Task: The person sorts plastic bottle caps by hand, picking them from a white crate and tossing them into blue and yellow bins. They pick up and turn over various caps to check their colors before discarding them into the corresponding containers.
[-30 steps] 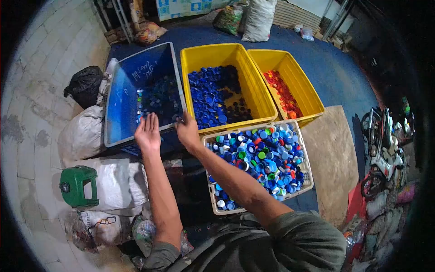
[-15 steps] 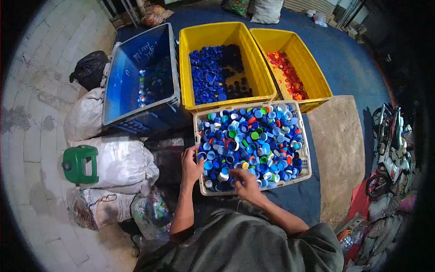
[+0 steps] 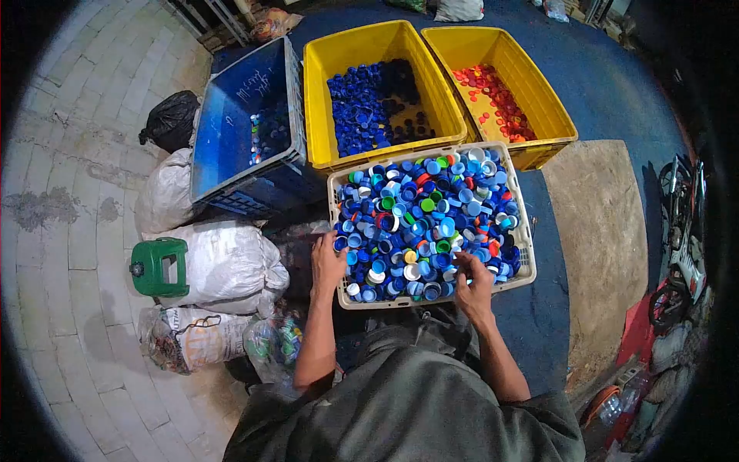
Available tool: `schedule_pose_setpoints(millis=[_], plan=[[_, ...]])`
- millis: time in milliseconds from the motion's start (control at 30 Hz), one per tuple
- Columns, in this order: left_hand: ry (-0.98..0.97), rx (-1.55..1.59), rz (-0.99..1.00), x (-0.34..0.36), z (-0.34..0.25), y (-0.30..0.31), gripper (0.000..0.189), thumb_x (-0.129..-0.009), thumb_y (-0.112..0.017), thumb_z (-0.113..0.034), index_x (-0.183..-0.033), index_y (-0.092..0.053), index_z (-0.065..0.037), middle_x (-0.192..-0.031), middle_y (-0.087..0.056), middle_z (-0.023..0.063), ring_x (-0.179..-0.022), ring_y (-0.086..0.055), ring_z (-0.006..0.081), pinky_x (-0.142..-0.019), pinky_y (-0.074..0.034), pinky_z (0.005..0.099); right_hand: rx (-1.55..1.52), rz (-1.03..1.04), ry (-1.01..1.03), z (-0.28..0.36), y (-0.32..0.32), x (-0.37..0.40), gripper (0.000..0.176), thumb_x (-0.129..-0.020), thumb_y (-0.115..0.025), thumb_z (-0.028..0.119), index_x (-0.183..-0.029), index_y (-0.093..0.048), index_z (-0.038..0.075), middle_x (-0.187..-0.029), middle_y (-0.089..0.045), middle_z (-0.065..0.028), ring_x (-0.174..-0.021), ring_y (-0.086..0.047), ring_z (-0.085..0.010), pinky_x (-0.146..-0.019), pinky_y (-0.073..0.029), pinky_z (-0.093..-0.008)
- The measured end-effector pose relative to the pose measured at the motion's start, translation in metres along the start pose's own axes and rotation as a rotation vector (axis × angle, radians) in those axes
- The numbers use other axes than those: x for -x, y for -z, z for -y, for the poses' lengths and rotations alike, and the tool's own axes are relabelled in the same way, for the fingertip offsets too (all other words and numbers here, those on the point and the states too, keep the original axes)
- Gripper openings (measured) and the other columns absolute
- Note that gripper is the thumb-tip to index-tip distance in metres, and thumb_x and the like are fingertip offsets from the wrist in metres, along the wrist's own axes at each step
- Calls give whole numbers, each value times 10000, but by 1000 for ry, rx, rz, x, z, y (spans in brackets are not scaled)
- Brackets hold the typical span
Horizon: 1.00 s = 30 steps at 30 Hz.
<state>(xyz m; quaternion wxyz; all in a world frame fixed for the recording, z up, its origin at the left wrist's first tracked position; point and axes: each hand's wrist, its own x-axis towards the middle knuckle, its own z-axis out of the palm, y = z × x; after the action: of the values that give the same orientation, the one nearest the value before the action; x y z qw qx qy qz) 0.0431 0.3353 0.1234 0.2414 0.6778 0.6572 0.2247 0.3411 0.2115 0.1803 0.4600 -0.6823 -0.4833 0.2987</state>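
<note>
1. The left hand [image 3: 327, 266] lies at the near-left corner of the pale crate [image 3: 526, 231], fingers together over its rim. I cannot tell whether it grips.
2. The right hand [image 3: 473, 281] is sunk into the mixed caps [image 3: 423, 219] at the near-right of that crate, fingers curled. I cannot tell whether they hold a cap.
3. The mixed caps, mostly blue, fill the pale crate.
4. Just beyond stand a yellow crate [image 3: 314, 92] of dark blue caps [image 3: 366, 104] and, to its right, a second yellow crate [image 3: 556, 112] of red caps [image 3: 493, 96].
5. A blue crate [image 3: 231, 115] tilts at far left.
6. White sacks [image 3: 231, 266] and a green stool [image 3: 158, 267] lie left of the hands.
</note>
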Motion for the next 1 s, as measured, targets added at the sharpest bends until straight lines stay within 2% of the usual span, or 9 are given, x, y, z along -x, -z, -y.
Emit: schedule_pose_setpoints(millis=[67,200,300,433,567,633,733,900,1000], plan=[[5,66,-13,-2,6,-5,490,-720,-761,-56,-1166,-565,-5,-979,-639,148,-786,-626,254,-721,-512,366,23,21,32,1,1,2,361,-752,-485,-84,-1083,-609,-12,-902,-678,-154,-717,-640,-216,-674,-502,-306],[60,62,55,0,-9,1,495,-714,-773,-86,-1158,-566,-18,-1004,-630,155,-818,-632,272,-731,-516,368,72,120,21,6,-1,3,380,-738,-500,-102,-1087,-611,1,-891,-674,-109,-700,-611,-151,-661,-491,-274],[186,185,84,1,-8,0,542,-685,-800,-125,-1163,-568,-21,-980,-627,140,-785,-620,226,-727,-511,350,78,159,52,14,-4,0,324,-767,-526,-69,-1077,-606,-18,-934,-660,-201,-834,-666,-309,-708,-515,-357],[291,568,-34,8,-1,-11,566,-696,-799,-137,-1197,-559,-26,-984,-598,84,-856,-573,159,-757,-490,311,89,159,77,13,-8,-2,329,-765,-540,-61,-1087,-595,-15,-961,-652,-206,-887,-652,-359,-736,-516,-388],[397,1165,12,9,5,-3,454,-759,-689,-11,-1191,-554,5,-981,-592,67,-846,-561,149,-763,-470,294,168,65,22,7,-3,-3,337,-748,-550,-49,-1079,-594,-4,-961,-639,-193,-862,-627,-361,-737,-499,-407],[450,1535,63,17,-16,14,226,-814,-575,-22,-1039,-577,-20,-960,-600,90,-867,-574,179,-771,-458,303,206,-7,-10,-5,4,-2,333,-743,-557,-41,-1072,-596,0,-942,-629,-185,-842,-613,-353,-737,-487,-418],[510,1764,149,28,-28,19,146,-833,-565,-65,-978,-562,-47,-924,-597,87,-855,-565,183,-773,-449,337,396,-74,28,-10,18,-1,282,-746,-621,9,-1027,-602,15,-932,-591,-165,-879,-555,-340,-775,-448,-422],[692,1769,223,42,-51,8,82,-884,-582,-140,-933,-559,-78,-822,-565,43,-783,-547,169,-702,-443,349,559,20,109,-10,21,0,250,-763,-674,104,-996,-614,36,-907,-573,-162,-864,-528,-349,-757,-437,-439],[602,1490,268,42,-63,-1,108,-890,-645,-154,-869,-554,-100,-712,-519,-3,-664,-502,104,-613,-416,272,588,47,104,0,0,-5,289,-758,-695,157,-1007,-614,36,-889,-582,-170,-839,-541,-357,-711,-450,-458]])
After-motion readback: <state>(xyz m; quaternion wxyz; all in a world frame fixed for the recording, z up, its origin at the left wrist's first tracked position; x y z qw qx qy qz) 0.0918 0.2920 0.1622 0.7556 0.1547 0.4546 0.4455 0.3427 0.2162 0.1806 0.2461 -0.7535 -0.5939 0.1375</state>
